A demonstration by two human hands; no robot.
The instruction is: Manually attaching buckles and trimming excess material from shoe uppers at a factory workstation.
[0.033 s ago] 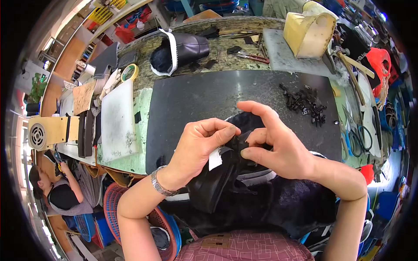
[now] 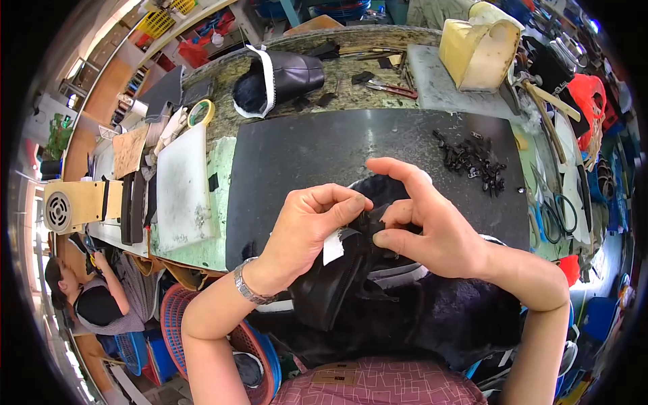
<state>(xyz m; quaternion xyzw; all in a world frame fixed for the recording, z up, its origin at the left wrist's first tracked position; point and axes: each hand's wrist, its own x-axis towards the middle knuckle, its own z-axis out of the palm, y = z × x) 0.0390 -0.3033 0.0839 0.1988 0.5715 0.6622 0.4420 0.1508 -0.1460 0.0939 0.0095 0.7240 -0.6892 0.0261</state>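
Note:
A black leather boot upper (image 2: 322,291) with dark fur lining lies over my lap and the board's near edge. My left hand (image 2: 307,226) is closed, pinching the upper's edge between thumb and forefinger. A white scrap (image 2: 333,248) sticks out below those fingers. Close beside it, my right hand (image 2: 442,233) has its thumb and curled fingers at the same edge, with the forefinger raised. The fingers hide whatever small part sits between the hands. Small black and metal pieces, looking like zipper sliders (image 2: 476,162), lie piled on the black board (image 2: 304,152) to the right.
A fur-lined boot upper (image 2: 297,71) and red-handled pincers (image 2: 393,89) lie at the back. A yellowish block (image 2: 479,54) stands back right, scissors (image 2: 560,219) far right. White board (image 2: 182,189) and tape roll (image 2: 201,113) lie left. Baskets (image 2: 177,317) and another person (image 2: 101,297) are lower left.

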